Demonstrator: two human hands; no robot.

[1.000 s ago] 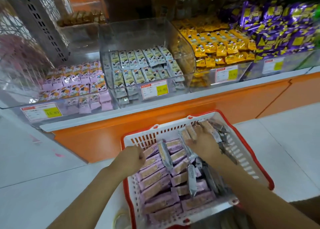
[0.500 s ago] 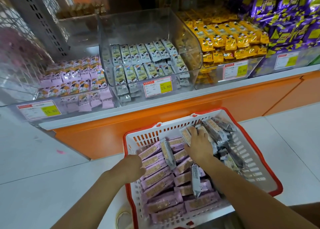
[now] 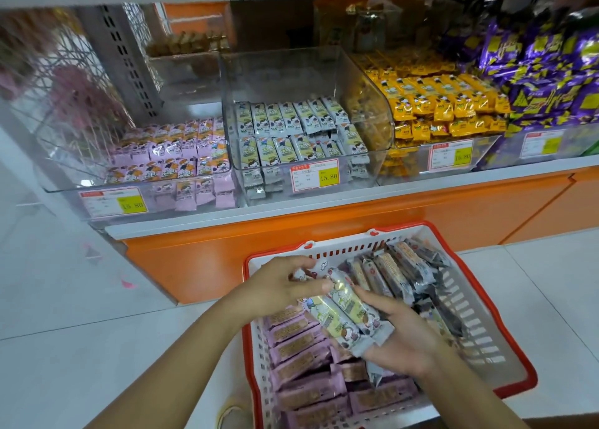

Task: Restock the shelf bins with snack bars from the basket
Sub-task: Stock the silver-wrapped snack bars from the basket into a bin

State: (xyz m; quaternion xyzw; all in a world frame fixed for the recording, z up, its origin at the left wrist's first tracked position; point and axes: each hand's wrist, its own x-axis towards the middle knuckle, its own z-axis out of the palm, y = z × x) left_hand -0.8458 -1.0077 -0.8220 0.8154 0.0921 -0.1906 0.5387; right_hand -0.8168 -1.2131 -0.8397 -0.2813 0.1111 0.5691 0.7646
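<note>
Both hands grip a few grey bars [image 3: 348, 312] over the basket [image 3: 515, 376], right hand [image 3: 402, 338] cradling beneath, left hand [image 3: 282, 286] pinching their far ends, seemingly. The matching middle bin [image 3: 304, 114] lies straight ahead, above.

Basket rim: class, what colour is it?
Red, around a white slotted basket; clearest in the head view.

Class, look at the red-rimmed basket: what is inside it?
Inside the basket: pink-wrapped bars stacked left, darker-wrapped bars right. Both hands hold pale bars above, hiding the middle. The bottom is covered.
</note>
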